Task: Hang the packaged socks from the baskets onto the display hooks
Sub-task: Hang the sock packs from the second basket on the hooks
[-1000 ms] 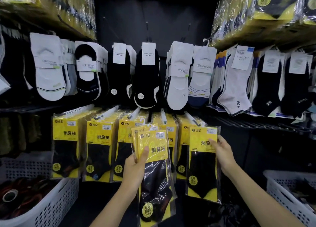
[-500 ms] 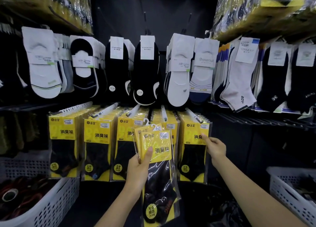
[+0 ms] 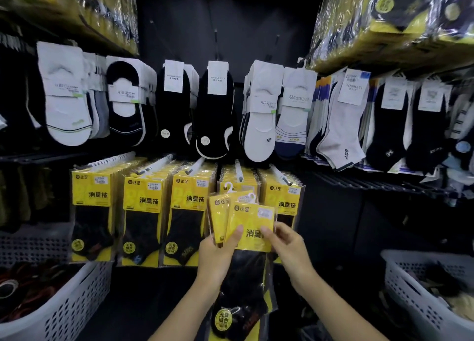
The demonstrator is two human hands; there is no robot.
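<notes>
- Head view: left hand (image 3: 218, 253) is gripping fanned sock packs (image 3: 247, 227); right hand (image 3: 287, 243) is pinching the front one.
- Packs are covering the fourth hook (image 3: 238, 170); baskets (image 3: 69, 304) are flanking.

held packs (image 3: 250, 227) before hooked packs (image 3: 143, 207), apparently between baskets (image 3: 64, 312).

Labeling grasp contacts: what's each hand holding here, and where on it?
The left hand grips a small stack of yellow sock packs by the card header's lower left. The right hand pinches the front pack's header at its right edge.
</notes>
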